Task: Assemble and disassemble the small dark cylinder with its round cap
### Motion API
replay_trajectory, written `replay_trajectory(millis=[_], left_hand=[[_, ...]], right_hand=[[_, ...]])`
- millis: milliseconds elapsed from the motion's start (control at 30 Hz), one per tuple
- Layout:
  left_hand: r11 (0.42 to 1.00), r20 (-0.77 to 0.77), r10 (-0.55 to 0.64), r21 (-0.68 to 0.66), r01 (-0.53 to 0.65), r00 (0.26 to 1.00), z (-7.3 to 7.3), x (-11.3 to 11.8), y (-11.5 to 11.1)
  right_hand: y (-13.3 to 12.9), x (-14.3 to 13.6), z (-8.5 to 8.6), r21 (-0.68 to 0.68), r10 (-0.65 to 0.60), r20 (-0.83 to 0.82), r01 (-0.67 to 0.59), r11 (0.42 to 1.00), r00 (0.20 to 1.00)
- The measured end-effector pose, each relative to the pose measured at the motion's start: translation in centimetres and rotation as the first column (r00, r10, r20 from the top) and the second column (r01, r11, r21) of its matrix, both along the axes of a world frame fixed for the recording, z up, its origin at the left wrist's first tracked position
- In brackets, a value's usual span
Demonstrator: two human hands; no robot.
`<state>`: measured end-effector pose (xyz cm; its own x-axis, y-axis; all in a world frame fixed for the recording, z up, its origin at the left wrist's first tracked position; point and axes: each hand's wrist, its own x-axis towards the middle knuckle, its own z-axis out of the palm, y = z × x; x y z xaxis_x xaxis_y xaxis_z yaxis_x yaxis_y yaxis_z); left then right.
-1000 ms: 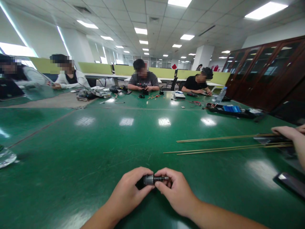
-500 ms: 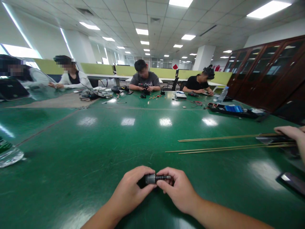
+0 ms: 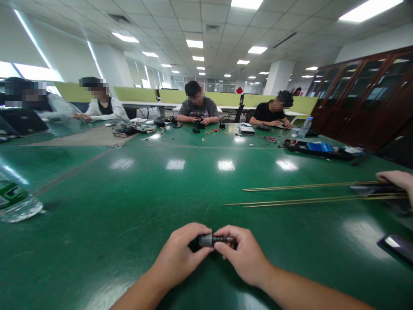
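Note:
Between my two hands, just above the green table [image 3: 155, 185], lies a small grey metal cylinder with a dark, ridged shaft [image 3: 206, 240], its shaft pointing right. My left hand [image 3: 180, 249] grips the wide cylindrical end between thumb and fingers. Around the shaft, my right hand [image 3: 241, 254] closes with thumb and fingertips, leaving the shaft's top and tip showing. Part of the cylinder's left end is hidden in my left palm. What kind of part it is I cannot make out for certain.
Long thin brass-coloured rods [image 3: 300, 202] lie to the right, near another person's hand [image 3: 398, 178]. A phone-like dark object [image 3: 396, 247] rests at the right edge. A water bottle [image 3: 19, 202] lies at left. Across the table, several people sit near a black tray [image 3: 319, 150].
The whole view has shifted slightly, so the scene sits a little further right. Both hands keep the same hold on the metal part.

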<state>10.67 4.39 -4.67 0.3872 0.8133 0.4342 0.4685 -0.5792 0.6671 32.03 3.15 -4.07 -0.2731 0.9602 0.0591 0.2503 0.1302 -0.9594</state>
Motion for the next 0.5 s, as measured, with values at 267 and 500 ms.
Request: replay_trajectory(millis=[267, 500], left_hand=[[1.000, 0.012, 0.007, -0.012, -0.007, 1.000, -0.03, 0.03, -0.09], [1.000, 0.022, 0.020, -0.021, -0.019, 1.000, 0.02, -0.04, -0.03]], right_hand=[[-0.01, 0.02, -0.21, 0.010, -0.012, -0.014, 0.012, 1.000, 1.000], [0.14, -0.09, -0.25, 0.015, -0.022, -0.016, 0.022, 1.000, 1.000]])
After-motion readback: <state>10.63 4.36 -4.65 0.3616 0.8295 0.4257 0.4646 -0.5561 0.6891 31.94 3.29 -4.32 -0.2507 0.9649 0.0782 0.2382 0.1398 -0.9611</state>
